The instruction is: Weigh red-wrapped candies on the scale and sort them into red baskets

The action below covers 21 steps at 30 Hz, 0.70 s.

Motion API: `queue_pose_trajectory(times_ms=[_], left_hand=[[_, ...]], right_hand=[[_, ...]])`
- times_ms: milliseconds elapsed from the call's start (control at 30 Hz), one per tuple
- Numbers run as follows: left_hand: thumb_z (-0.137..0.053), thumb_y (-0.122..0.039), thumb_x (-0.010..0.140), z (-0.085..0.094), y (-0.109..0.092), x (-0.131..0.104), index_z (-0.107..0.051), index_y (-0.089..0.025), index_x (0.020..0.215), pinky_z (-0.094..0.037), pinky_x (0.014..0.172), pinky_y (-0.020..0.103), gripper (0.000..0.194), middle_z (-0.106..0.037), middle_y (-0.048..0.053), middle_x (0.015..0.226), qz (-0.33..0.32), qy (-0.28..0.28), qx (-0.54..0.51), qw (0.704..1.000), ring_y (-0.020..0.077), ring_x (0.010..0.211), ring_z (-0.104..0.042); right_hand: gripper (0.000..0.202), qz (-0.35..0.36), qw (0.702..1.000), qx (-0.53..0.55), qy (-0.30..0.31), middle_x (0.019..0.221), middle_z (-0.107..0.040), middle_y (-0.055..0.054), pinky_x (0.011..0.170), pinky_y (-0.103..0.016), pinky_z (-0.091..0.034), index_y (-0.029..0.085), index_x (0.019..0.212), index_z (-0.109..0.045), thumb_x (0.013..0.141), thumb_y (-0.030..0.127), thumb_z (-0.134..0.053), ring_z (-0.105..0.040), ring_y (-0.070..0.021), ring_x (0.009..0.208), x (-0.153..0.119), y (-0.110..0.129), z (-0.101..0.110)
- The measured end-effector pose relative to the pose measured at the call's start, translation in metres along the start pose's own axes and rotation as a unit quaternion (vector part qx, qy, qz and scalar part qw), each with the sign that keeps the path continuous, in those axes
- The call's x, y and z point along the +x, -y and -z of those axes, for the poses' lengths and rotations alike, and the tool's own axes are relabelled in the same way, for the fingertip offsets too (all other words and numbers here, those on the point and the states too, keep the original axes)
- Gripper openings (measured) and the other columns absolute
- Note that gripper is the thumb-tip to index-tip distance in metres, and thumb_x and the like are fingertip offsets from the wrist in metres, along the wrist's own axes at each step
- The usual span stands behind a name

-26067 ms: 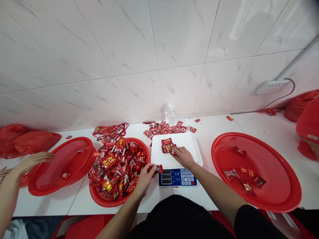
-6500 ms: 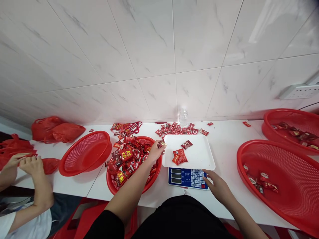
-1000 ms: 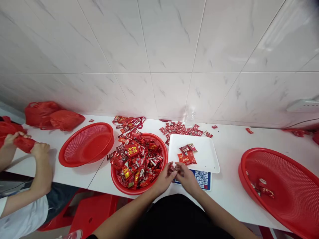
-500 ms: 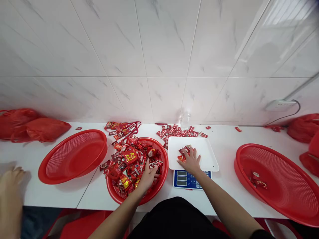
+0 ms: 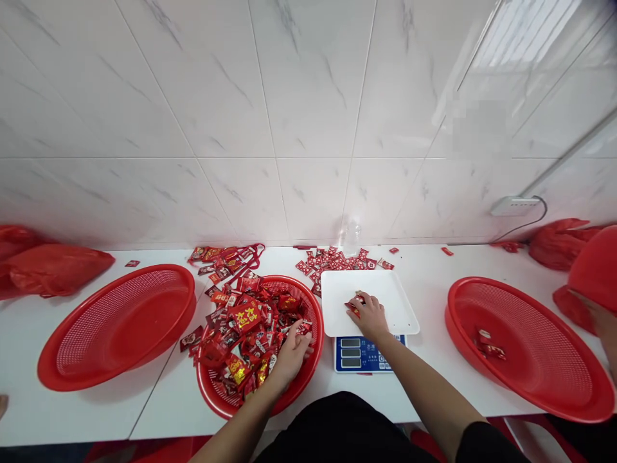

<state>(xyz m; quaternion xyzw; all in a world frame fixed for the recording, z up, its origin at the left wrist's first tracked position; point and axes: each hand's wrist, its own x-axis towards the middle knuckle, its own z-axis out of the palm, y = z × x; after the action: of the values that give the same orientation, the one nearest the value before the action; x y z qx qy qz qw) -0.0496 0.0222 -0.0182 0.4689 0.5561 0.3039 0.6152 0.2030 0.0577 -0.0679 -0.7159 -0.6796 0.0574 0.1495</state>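
Note:
My left hand (image 5: 292,354) reaches over the right side of a red basket (image 5: 315,366) heaped with small red snack packets (image 5: 245,315). Its thumb and fingers are apart, beside a red-and-white packet near the thumb tip. On the white tray (image 5: 398,299) of a blue digital scale (image 5: 357,355), my right hand (image 5: 370,318) closes its curled fingers over a few red snack packets (image 5: 355,305). The hand partly hides them.
A red basket (image 5: 180,321) stands at the left; another red basket (image 5: 530,347) with a few packets is at the right. Loose packets (image 5: 337,260) and a clear bottle (image 5: 352,239) lie behind the scale. Red bags (image 5: 62,267) sit along the wall. Another person's hand (image 5: 598,315) shows at the right edge.
My right hand's spread fingers have drawn together over the packets on the tray. My left hand stays over the basket. The other person's arm at the left has mostly left the view.

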Motion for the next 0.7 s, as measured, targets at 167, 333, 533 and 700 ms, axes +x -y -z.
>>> queue_pose_trajectory(times_ms=[167,333,533,700], left_hand=[[-0.051,-0.047,0.079,-0.001,0.003,-0.002,-0.037,-0.016,0.129,-0.047,0.074,0.033,0.060,-0.064,0.008,0.089,0.005,-0.009,-0.001,1.000,0.0200,0.081,-0.061],[-0.054,-0.046,0.076,-0.008,0.003,-0.006,-0.048,-0.017,0.119,-0.047,0.074,0.033,0.052,-0.064,0.007,0.087,-0.008,-0.011,-0.018,1.000,0.0202,0.081,-0.061],[-0.059,-0.047,0.074,-0.036,-0.013,-0.006,-0.055,-0.017,0.104,-0.045,0.075,0.032,0.043,-0.063,0.007,0.087,0.001,0.034,-0.057,0.998,0.0186,0.079,-0.059],[-0.057,-0.056,0.075,-0.083,-0.035,0.008,-0.044,-0.026,0.120,-0.046,0.080,0.036,0.056,-0.056,0.009,0.113,0.104,0.104,-0.251,0.957,0.0199,0.096,-0.057]], right_hand=[[0.025,-0.009,0.999,0.047,-0.004,0.126,-0.044,-0.006,0.081,-0.039,-0.042,0.032,0.103,-0.060,0.083,0.043,-0.049,-0.048,-0.0244,0.101,0.004,-0.005,-0.001],[0.019,-0.044,0.989,0.140,-0.002,0.118,-0.047,-0.006,0.071,-0.031,-0.045,0.027,0.091,-0.064,0.080,0.038,-0.054,-0.056,-0.0181,0.088,0.007,-0.011,0.000],[0.032,-0.142,0.938,0.314,-0.036,0.092,-0.060,-0.006,0.058,-0.029,-0.048,0.020,0.097,-0.059,0.079,0.044,-0.048,-0.059,-0.0143,0.064,0.018,-0.016,0.017],[0.045,-0.129,0.875,0.465,-0.034,0.079,-0.067,-0.007,0.057,-0.032,-0.051,0.016,0.100,-0.056,0.080,0.054,-0.043,-0.062,-0.0174,0.062,0.004,0.016,0.041]])
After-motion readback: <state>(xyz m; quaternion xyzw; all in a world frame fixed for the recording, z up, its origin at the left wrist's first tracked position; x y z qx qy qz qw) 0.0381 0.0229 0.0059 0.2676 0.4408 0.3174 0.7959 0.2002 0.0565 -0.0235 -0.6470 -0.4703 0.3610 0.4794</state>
